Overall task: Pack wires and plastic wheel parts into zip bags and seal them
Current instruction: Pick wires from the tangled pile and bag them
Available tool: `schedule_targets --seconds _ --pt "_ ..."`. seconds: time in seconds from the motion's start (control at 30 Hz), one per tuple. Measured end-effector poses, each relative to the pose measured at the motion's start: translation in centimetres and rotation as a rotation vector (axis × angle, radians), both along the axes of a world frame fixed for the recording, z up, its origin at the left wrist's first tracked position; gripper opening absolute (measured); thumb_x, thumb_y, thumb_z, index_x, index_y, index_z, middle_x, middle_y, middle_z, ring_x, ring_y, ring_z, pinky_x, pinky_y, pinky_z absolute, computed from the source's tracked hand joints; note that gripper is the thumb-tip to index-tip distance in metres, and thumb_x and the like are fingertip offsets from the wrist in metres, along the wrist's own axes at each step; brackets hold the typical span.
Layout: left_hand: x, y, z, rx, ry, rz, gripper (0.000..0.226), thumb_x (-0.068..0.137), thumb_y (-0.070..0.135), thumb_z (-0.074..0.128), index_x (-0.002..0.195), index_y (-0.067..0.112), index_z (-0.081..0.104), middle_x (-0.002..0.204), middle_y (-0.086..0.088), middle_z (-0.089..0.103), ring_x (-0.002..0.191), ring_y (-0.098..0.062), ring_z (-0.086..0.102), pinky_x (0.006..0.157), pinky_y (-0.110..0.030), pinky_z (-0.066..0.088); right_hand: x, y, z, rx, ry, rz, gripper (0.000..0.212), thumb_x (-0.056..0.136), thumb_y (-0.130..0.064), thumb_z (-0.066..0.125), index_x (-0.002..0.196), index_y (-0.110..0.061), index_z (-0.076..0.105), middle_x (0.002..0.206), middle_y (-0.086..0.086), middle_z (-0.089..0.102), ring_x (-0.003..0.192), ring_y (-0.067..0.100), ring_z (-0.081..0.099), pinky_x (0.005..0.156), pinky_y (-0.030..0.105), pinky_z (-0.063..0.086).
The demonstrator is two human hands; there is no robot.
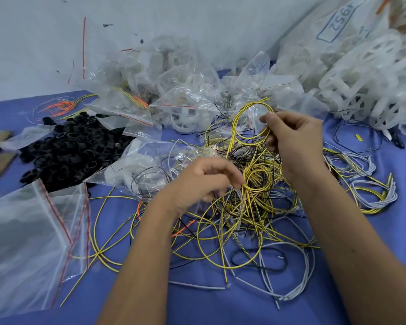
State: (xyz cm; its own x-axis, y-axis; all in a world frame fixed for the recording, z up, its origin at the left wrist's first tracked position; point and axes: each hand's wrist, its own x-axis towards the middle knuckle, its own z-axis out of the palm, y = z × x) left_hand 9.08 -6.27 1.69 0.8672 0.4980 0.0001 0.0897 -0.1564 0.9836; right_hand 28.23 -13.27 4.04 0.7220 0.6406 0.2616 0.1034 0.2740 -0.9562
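Black rings [66,151], empty zip bags [33,231] beside tangled wires [244,214].

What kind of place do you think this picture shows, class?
Probably a small parts-packing workbench: loose yellow wires in a tangle, a heap of white plastic wheels, and empty zip bags lying ready.

surface: blue table [373,184] | on it: tangled wires [249,207], black rings [73,151], zip bags [28,231], white wheels [370,78]

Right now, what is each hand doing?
Left hand: fingers pinch the yellow wire coil.
Right hand: fingers hold a raised yellow wire loop.
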Motion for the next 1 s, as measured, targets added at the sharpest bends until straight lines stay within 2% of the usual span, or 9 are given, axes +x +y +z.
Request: schedule_targets --seconds 0.07,0.17,0.23,0.3,0.43,0.6,0.7,0.9,1.0 --pt "-0.3 0.2 0.1 -0.038 0.008 -0.006 0.028 0.069 0.0 0.048 0.078 0.009 0.073 0.059 0.005 0.062 0.05 -0.007 0.042 0.041 -0.015 0.026 0.0 0.0 0.0 -0.002 0.009 -0.005 0.016 0.097 -0.013 0.066 0.086 -0.007 0.076 0.052 -0.003 0.059 0.044 0.009 0.048 0.043 0.02 0.041" --pt "0.0 0.4 0.1 -0.007 -0.109 0.374 0.021 0.065 0.005 0.048 0.059 0.016 0.065 0.049 0.005 0.051 0.041 -0.01 0.037 0.041 -0.017 0.027 0.0 0.0 0.1 0.005 0.028 -0.014 0.016 0.096 -0.012 0.066 0.085 -0.006 0.076 0.055 0.001 0.058 0.044 0.009 0.048 0.042 0.02 0.04" --pt "0.3 1.0 -0.5 0.301 -0.033 0.658 0.017 0.073 0.012 0.057 0.06 0.021 0.065 0.056 0.007 0.059 0.051 -0.018 0.051 0.049 -0.027 0.041 0.0 0.0 0.1 0.006 0.033 -0.016 0.016 0.096 -0.012 0.066 0.084 -0.005 0.076 0.057 0.003 0.059 0.045 0.009 0.048 0.043 0.021 0.04" --pt "0.1 1.4 -1.2 0.581 0.186 0.769 0.01 0.079 0.027 0.069 0.071 0.023 0.065 0.068 0.01 0.065 0.066 -0.013 0.061 0.064 -0.032 0.051 0.1 0.0 0.1 0.004 0.028 -0.017 0.017 0.095 -0.012 0.067 0.083 -0.007 0.076 0.056 0.002 0.058 0.045 0.009 0.048 0.043 0.021 0.041" --pt "0.3 1.3 -2.1 0.705 0.522 0.692 0.042 0.072 0.063 0.078 0.078 0.026 0.059 0.079 0.01 0.065 0.079 -0.017 0.064 0.073 -0.036 0.054 0.2 0.0 -0.1 -0.011 0.008 -0.016 0.017 0.095 -0.013 0.067 0.081 -0.009 0.076 0.057 0.002 0.059 0.046 0.009 0.05 0.043 0.021 0.041" --pt "-0.2 1.5 -1.3 0.637 0.547 0.599 0.029 0.066 0.042 0.083 0.077 0.026 0.06 0.08 0.01 0.064 0.08 -0.017 0.065 0.075 -0.036 0.056 0.0 0.2 -0.3 -0.05 -0.053 -0.029 0.017 0.093 -0.016 0.069 0.081 -0.006 0.075 0.052 0.001 0.057 0.043 0.011 0.049 0.043 0.021 0.04" --pt "-0.2 1.2 -1.1 0.641 0.585 0.591 0.023 0.066 0.037 0.08 0.074 0.024 0.062 0.079 0.008 0.067 0.079 -0.018 0.065 0.072 -0.033 0.055 -0.1 0.2 -0.4 -0.101 -0.131 -0.03 0.018 0.093 -0.02 0.07 0.077 -0.013 0.074 0.05 0.001 0.059 0.042 0.013 0.05 0.044 0.025 0.041" --pt "0.9 0.6 -1.9 0.759 0.617 0.752 0.034 0.086 0.053 0.068 0.077 0.021 0.059 0.085 -0.001 0.068 0.089 -0.03 0.067 0.072 -0.036 0.05 -1.6 0.5 -0.6 -0.196 -0.533 -0.109 0.022 0.095 -0.026 0.068 0.078 -0.014 0.075 0.052 -0.004 0.063 0.047 0.011 0.058 0.053 0.025 0.043" --pt "1.1 0.5 -1.9 0.771 0.603 0.759 0.033 0.08 0.055 0.07 0.082 0.024 0.059 0.086 0.003 0.067 0.089 -0.028 0.066 0.068 -0.033 0.043 -3.2 0.7 -0.3 -0.145 -0.757 -0.26 0.021 0.095 -0.025 0.066 0.081 -0.012 0.075 0.062 -0.006 0.063 0.057 0.011 0.056 0.061 0.025 0.037"
